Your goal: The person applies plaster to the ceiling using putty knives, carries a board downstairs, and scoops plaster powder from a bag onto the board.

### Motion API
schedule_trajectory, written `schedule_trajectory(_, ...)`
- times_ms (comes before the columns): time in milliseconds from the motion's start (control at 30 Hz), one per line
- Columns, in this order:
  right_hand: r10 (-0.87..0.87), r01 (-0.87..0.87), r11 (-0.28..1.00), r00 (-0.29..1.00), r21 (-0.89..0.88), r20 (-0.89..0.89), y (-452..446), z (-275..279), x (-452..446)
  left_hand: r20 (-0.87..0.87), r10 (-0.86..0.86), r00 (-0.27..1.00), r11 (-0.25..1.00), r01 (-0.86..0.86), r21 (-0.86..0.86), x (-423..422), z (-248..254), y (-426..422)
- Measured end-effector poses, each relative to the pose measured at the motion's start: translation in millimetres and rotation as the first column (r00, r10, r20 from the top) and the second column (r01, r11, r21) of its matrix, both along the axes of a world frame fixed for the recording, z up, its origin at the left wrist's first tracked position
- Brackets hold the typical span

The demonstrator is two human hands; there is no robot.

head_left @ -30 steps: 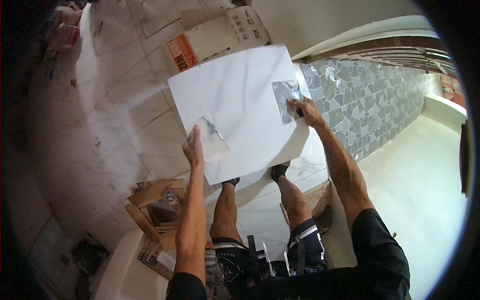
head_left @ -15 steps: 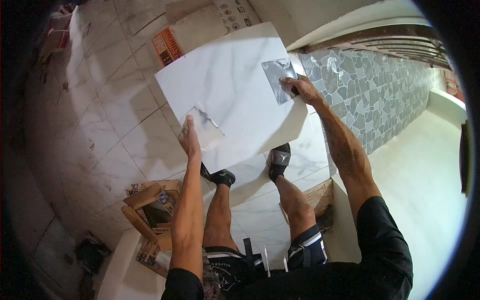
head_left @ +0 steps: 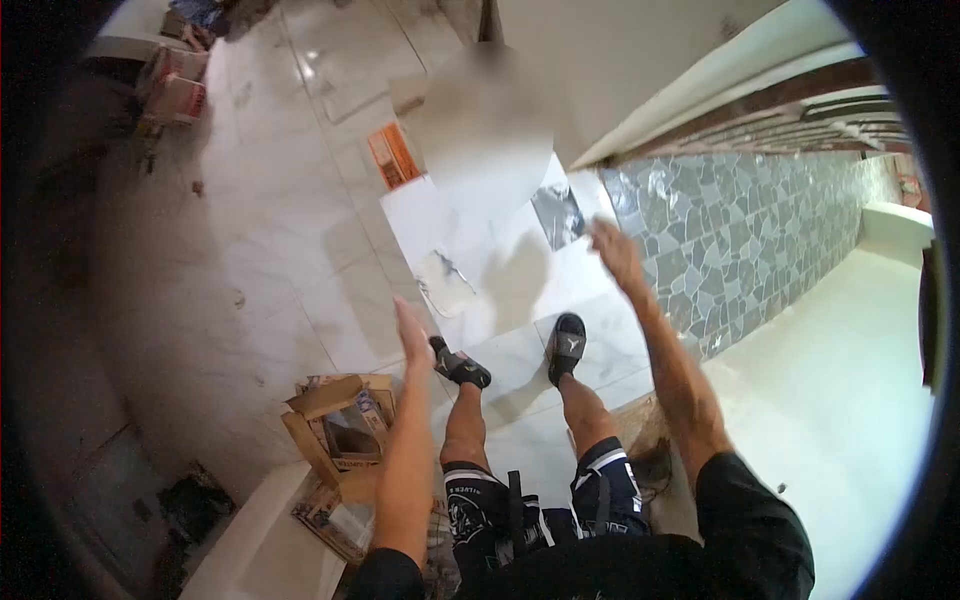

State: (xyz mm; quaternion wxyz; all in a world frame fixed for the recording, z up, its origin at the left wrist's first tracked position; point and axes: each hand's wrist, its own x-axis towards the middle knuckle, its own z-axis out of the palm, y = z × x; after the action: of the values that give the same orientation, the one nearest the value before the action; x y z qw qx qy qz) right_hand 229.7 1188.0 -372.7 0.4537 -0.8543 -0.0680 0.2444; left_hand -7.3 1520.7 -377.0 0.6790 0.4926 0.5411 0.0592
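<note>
A large white tile (head_left: 500, 240) with grey veining lies in front of my feet, its upper part behind a blurred patch. On its left side is a torn, pale patch (head_left: 445, 290) with a dark edge. A dark grey, shiny rectangle (head_left: 558, 217) sits along its right side. My left hand (head_left: 412, 330) hangs beside the tile's lower left edge, open, with fingers stretched out and nothing in them. Near the right edge, apart from the grey rectangle, my right hand (head_left: 618, 258) is slightly smeared; its fingers look loosely apart and hold nothing visible.
Behind the tile is an orange-labelled box (head_left: 393, 155). Cardboard pieces (head_left: 340, 430) stand by my left leg. My sandalled feet (head_left: 567, 345) are close to the tile's near edge. Grey stone-patterned flooring (head_left: 740, 220) and a pale ledge (head_left: 820, 350) lie to the right.
Both hands have come off the tile, which they held by its sides before. It now appears lower and farther away. My left hand has shifted right and nearer to me.
</note>
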Motion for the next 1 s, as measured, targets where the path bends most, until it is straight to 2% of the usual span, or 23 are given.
schedule_trajectory(33,0.188,-0.198,0.979,0.968,0.041,0.168,3,32,-28,0.078,0.106,0.991,0.984,-0.094,-0.152,3,30,-28)
schedule_trajectory(67,0.336,-0.379,0.923,0.877,0.064,0.344,7,65,-55,0.134,0.049,0.99,0.971,-0.016,-0.238,5,64,-52)
schedule_trajectory(100,0.352,-0.393,0.904,0.907,0.168,0.23,24,132,-89,0.199,-0.002,0.98,0.948,0.065,-0.313,10,98,-76)
schedule_trajectory(133,0.31,-0.254,0.911,0.942,0.324,-0.133,41,194,-111,0.242,0.041,0.969,0.921,0.058,-0.386,17,129,-103)
schedule_trajectory(167,0.376,-0.342,0.914,0.917,0.22,-0.134,52,243,-132,0.286,0.082,0.955,0.889,0.06,-0.454,25,159,-125)
schedule_trajectory(233,0.356,-0.329,0.888,0.934,0.321,-0.024,63,328,-165,0.344,0.149,0.927,0.771,0.109,-0.627,42,226,-148)
schedule_trajectory(333,0.357,-0.382,0.885,0.924,0.266,0.137,61,389,-187,0.509,0.203,0.836,0.789,0.168,-0.591,48,301,-164)
schedule_trajectory(433,0.357,-0.407,0.892,0.901,0.198,0.244,60,435,-194,0.639,0.252,0.727,0.736,0.285,-0.615,51,365,-177)
schedule_trajectory(500,0.273,-0.355,0.923,0.875,0.147,0.399,67,451,-181,0.801,0.121,0.586,0.781,0.442,-0.441,45,391,-196)
schedule_trajectory(567,0.19,-0.284,0.953,0.832,0.107,0.521,76,468,-175,0.932,0.076,0.355,0.738,0.608,-0.292,41,403,-204)
schedule_trajectory(600,0.074,-0.101,0.993,0.933,0.058,0.351,83,483,-179,0.86,0.135,0.492,0.642,0.618,-0.454,38,413,-205)
schedule_trajectory(633,-0.066,0.072,0.997,0.982,-0.025,0.175,92,505,-186,0.831,0.069,0.552,0.615,0.633,-0.471,28,456,-208)
schedule_trajectory(667,-0.118,0.105,0.985,0.989,0.14,0.086,97,516,-181,0.849,0.131,0.512,0.547,0.677,-0.493,22,473,-209)
schedule_trajectory(700,-0.157,0.154,0.943,0.987,0.295,-0.014,101,526,-176,0.857,0.198,0.475,0.476,0.718,-0.508,15,486,-209)
schedule_trajectory(733,-0.08,0.064,0.739,0.997,0.67,-0.007,98,522,-153,0.858,0.266,0.439,0.403,0.758,-0.513,11,495,-207)
schedule_trajectory(767,-0.007,-0.029,0.389,0.999,0.921,0.035,99,526,-140,0.893,0.202,0.402,0.437,0.779,-0.45,10,503,-202)
schedule_trajectory(867,0.296,0.134,0.125,0.941,0.983,-0.166,104,559,-154,0.953,0.018,0.302,0.529,0.806,-0.265,1,525,-186)
schedule_trajectory(1000,0.249,-0.054,0.176,0.969,0.983,0.009,114,595,-179,0.933,0.048,0.357,0.579,0.751,-0.317,-5,548,-172)
